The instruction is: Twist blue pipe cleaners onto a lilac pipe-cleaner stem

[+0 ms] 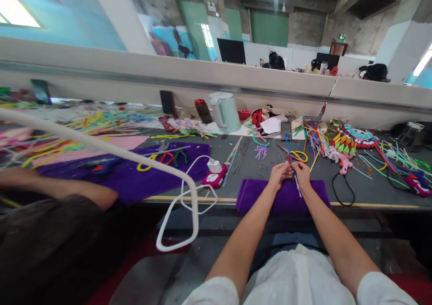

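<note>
Pinching a blue-and-lilac stem [298, 188] in my right hand [301, 174], I hold it slanting over the folded purple cloth [249, 198] at the edge of the dark table [378, 193]. My left hand [280, 175] curls close beside it, though I cannot tell whether those fingers grip too. Just beyond lies a yellow-handled tool [305, 157], with a pink glue gun [345, 164] off to the right.

Folded cloth [249, 199] logged plain purple, taken as clock centre. Held strips [289, 151] tagged blue and pale lilac. At 11 o'clock, kettle [231, 116] marked pale mint; at 1, scissor handles [302, 152] yellow; at 2, glue gun [345, 166] pink. Between 1 and 2, craft piece [344, 143] patterned yellow, green and red. Between 9 and 10, socket block [213, 179] magenta.
</note>
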Action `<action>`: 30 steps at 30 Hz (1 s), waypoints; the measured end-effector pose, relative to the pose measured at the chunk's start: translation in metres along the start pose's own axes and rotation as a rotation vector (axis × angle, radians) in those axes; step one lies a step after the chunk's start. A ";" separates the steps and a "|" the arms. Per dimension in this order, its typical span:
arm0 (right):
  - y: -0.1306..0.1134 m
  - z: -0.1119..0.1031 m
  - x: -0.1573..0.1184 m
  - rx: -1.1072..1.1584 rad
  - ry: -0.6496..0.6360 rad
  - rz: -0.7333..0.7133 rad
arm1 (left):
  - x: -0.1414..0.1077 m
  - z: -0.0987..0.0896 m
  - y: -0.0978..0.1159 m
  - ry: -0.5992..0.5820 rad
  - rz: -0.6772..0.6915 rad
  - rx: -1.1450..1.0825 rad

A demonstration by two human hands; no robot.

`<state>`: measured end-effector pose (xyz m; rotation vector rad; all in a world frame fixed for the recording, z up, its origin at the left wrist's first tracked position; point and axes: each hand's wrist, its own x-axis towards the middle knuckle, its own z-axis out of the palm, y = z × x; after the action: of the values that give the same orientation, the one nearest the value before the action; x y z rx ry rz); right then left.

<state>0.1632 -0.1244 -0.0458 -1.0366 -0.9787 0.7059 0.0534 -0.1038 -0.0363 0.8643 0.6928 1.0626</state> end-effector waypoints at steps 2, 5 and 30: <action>0.001 0.001 0.000 0.003 0.025 0.000 | 0.000 0.000 -0.001 -0.023 -0.009 0.031; -0.002 0.003 -0.001 0.010 0.021 0.024 | 0.002 -0.001 -0.004 -0.022 -0.013 0.038; -0.007 0.007 -0.008 0.031 0.062 0.075 | 0.005 0.000 -0.004 -0.034 -0.084 -0.029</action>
<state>0.1536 -0.1310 -0.0406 -1.0667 -0.8763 0.7438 0.0565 -0.1004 -0.0397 0.8191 0.6781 0.9785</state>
